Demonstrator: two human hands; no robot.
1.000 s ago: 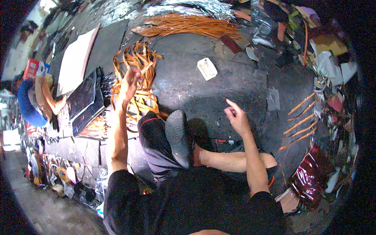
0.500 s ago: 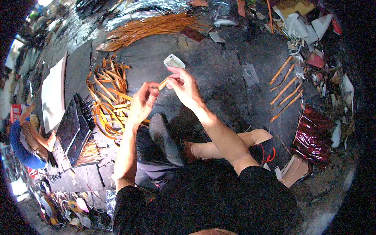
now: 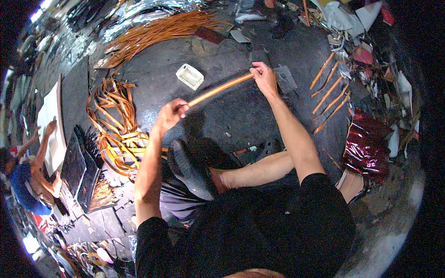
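Stretching a long, flat orange strip [image 3: 220, 88] taut between both hands is what the work has come to: half a second ago the two hands were bunched close together over the dark floor, and now they stand well apart, the strip drawn out straight between them above the dark grey floor [image 3: 241, 116]. The left hand [image 3: 170, 115] is closed in a fist round the strip's near end; the right hand [image 3: 264, 76] pinches the far end between thumb and fingers, though how many fingers grip it is hard to tell at this size. A second ago the left hand was down in the tangled heap of orange strips [image 3: 116, 134] at the person's left, so this piece seems to have been pulled from there. Just beyond the strip lies a small white rectangular tray [image 3: 190, 76]. Several short straight orange pieces [image 3: 329, 92] lie in a row to the right.
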